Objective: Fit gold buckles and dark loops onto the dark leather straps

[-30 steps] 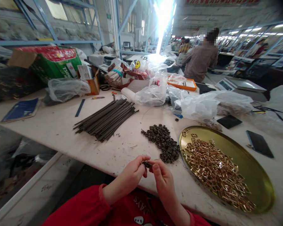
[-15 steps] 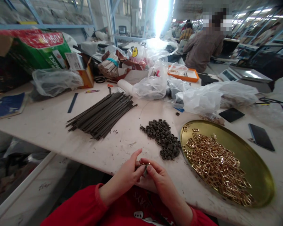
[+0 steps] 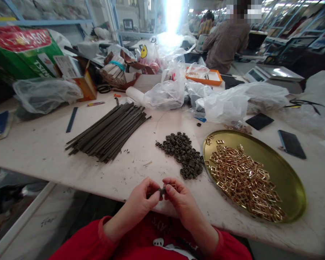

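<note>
Close to the table's front edge, my left hand (image 3: 142, 196) is closed in a pinch on a short dark strap piece (image 3: 163, 191). My right hand (image 3: 182, 201) pinches a gold buckle (image 3: 174, 186), its thumb pressed near the strap's end. Fingers partly cover both parts, so I cannot tell whether the strap passes through the buckle. Just beyond the hands lies a heap of small dark loops (image 3: 182, 151). To the right, a round gold tray (image 3: 292, 187) holds a pile of gold buckles (image 3: 243, 177). A bundle of long dark strips (image 3: 108, 131) lies at the left.
Clear plastic bags (image 3: 227, 103) and an orange box (image 3: 206, 77) line the back. A phone (image 3: 291, 143) and a flat black object (image 3: 259, 121) lie right of the tray. A green carton (image 3: 24, 57) stands at far left. A person (image 3: 224, 39) sits beyond the table.
My left hand's raised fingers have curled in, and the hands have turned so the strap piece and gold buckle show more. The whole view has shifted slightly.
</note>
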`<state>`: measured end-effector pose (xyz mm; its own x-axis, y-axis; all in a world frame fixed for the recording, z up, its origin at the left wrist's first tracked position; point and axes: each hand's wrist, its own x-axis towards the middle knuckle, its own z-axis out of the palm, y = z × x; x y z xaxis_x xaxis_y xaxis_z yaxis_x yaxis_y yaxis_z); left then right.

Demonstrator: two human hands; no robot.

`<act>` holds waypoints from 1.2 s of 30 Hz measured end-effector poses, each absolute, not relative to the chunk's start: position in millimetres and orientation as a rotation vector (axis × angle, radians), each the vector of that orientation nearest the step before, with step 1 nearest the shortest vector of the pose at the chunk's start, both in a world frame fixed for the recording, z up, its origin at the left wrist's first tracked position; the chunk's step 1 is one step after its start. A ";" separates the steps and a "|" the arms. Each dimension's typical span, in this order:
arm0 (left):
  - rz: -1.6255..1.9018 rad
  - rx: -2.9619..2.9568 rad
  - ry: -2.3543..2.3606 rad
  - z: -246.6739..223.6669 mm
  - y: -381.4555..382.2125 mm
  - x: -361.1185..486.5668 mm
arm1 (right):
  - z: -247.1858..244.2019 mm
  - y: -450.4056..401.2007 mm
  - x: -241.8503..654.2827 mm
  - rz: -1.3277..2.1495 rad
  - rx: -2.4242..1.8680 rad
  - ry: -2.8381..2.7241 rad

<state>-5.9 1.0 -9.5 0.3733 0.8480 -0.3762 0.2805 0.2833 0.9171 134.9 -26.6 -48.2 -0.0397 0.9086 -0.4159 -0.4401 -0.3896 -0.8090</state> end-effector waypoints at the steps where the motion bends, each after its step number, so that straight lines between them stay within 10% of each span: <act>1: 0.525 1.258 1.178 -7.4 0.3 -5.8 | -47.9 -26.3 136.0 1.599 -1.215 -0.640; 36: 0.289 0.978 0.902 -15.3 -25.1 -7.1 | -46.3 -68.6 156.7 1.339 -1.263 -1.543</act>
<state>-7.1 -25.1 -15.3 0.6168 0.5849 -0.5268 0.1690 0.5553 0.8143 156.7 -68.6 -46.3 -0.2579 0.9631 -0.0768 0.2111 -0.0214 -0.9772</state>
